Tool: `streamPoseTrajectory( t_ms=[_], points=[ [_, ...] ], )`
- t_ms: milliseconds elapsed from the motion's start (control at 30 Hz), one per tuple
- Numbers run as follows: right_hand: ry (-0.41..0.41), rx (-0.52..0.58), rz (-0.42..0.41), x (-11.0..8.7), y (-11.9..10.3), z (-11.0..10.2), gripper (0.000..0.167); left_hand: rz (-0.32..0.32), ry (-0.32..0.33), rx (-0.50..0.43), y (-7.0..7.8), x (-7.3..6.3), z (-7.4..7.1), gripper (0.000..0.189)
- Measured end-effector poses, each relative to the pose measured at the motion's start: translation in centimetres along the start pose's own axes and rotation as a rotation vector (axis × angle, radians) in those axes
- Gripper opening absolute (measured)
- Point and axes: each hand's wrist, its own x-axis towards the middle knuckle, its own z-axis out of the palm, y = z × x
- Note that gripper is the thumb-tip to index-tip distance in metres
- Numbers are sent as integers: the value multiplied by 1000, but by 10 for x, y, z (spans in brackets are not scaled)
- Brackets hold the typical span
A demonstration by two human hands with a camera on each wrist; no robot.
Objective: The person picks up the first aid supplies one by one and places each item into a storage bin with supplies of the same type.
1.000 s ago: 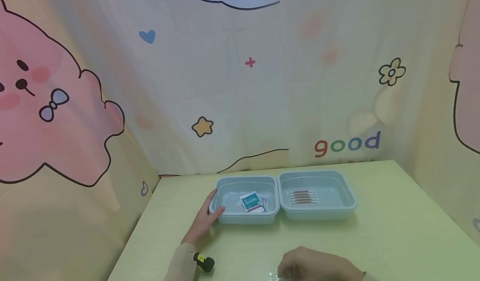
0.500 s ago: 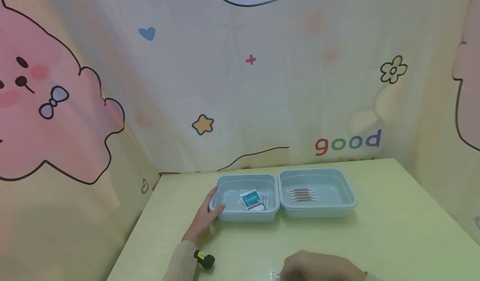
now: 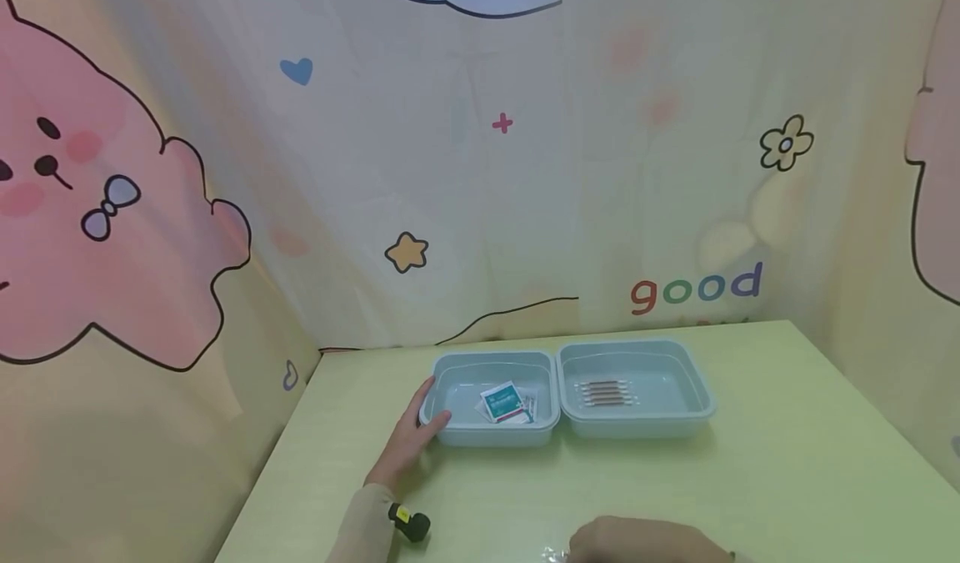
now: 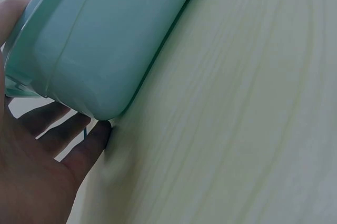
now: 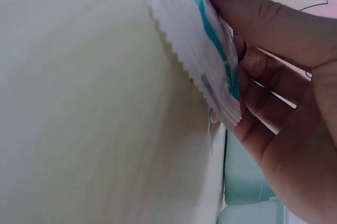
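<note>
My left hand [image 3: 408, 442] grips the left end of a pale blue-green plastic basin [image 3: 495, 438], thumb at the near rim. The left wrist view has the fingers against the outer wall of this basin [image 4: 100, 39], fingertips low near the tabletop. Inside lie small flat packets [image 3: 504, 402], the top one teal and white. At the bottom edge of the head view is my right hand [image 3: 633, 538], with a bit of clear wrapper beside it. In the right wrist view that hand [image 5: 284, 71] pinches a white sachet [image 5: 192, 34] with teal stripes and a sawtooth edge.
A second matching basin [image 3: 637, 428] stands directly to the right, holding several brown-stemmed cotton swabs [image 3: 606, 394]. Both basins are on a pale yellow-green table [image 3: 795, 454]. A printed curtain [image 3: 517, 196] hangs behind and along the sides.
My right hand has shifted slightly down and right, toward the bottom edge of the head view. The left hand and both basins stay where they were.
</note>
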Motion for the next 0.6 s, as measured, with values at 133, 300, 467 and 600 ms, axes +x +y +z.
streamPoseTrajectory(
  t_ms=[133, 300, 467, 600],
  points=[
    [148, -339, -242, 0, -9, 0, 38, 8, -5, -5, -2, 0, 0, 68],
    [-180, 60, -57, 14, -1, 1, 16, 18, -5, -4, -3, 0, 0, 67],
    [-309, 225, 72, 20, 4, 1, 23, 4, -8, 3, -4, 1, 0, 68],
    [-296, 264, 85, 18, 4, 0, 22, 3, -5, 8, -3, 1, 0, 68]
  ],
)
